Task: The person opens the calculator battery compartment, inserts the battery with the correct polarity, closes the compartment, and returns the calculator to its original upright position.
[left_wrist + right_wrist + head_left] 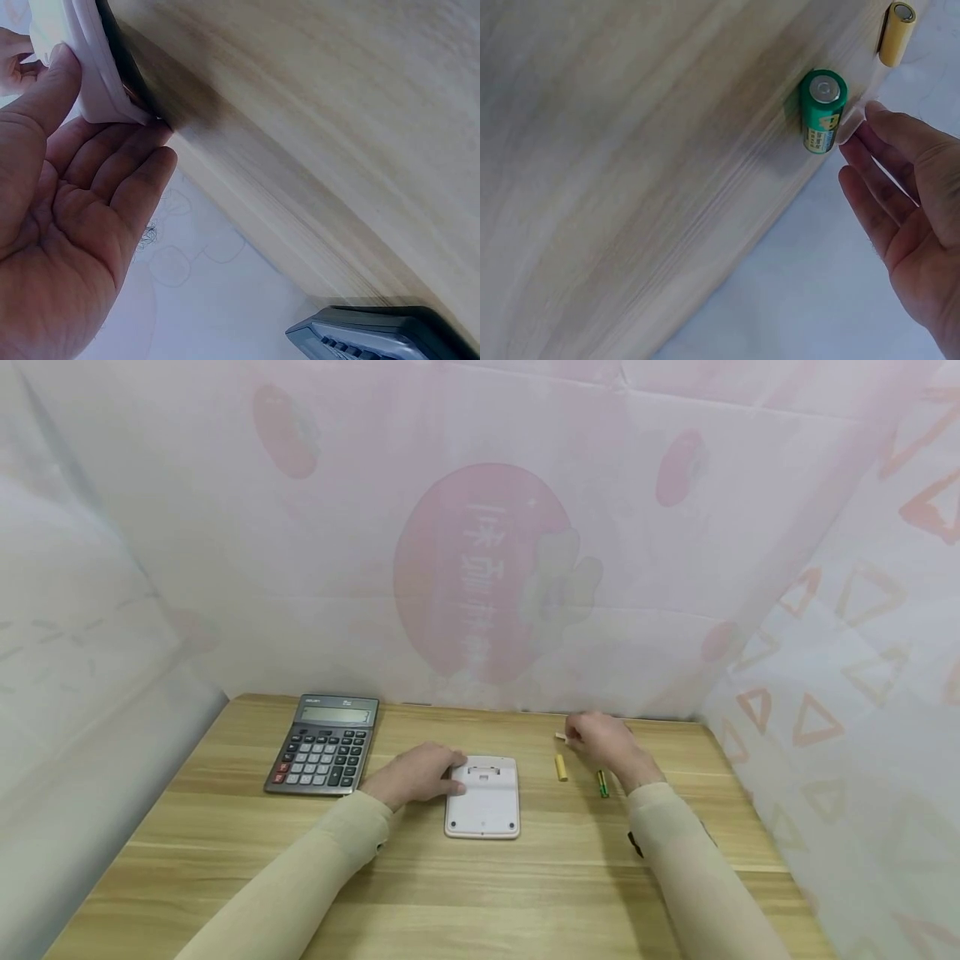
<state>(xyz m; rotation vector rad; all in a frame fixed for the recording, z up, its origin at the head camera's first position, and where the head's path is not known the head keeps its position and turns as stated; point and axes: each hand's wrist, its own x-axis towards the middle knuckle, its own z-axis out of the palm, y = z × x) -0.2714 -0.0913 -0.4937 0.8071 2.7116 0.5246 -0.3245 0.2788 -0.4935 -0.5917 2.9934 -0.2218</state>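
A white calculator (pixel 483 806) lies face down on the table, the battery compartment (pixel 483 771) on its back uncovered. My left hand (pixel 423 772) grips its left edge, thumb on top and fingertips at the lower side, as the left wrist view shows. At the back right, my right hand (pixel 603 742) pinches a small white battery cover (pixel 851 122) between thumb and fingers, low over the wood. Near that hand lie a yellow battery (pixel 561 767) and a green battery (pixel 603 783), apart from each other.
A grey desk calculator (pixel 322 747) lies face up at the back left. Printed cloth walls (pixel 337 568) rise behind the wooden table (pixel 450 893) and at both sides. Under the right forearm a small black object (pixel 635 844) shows partly.
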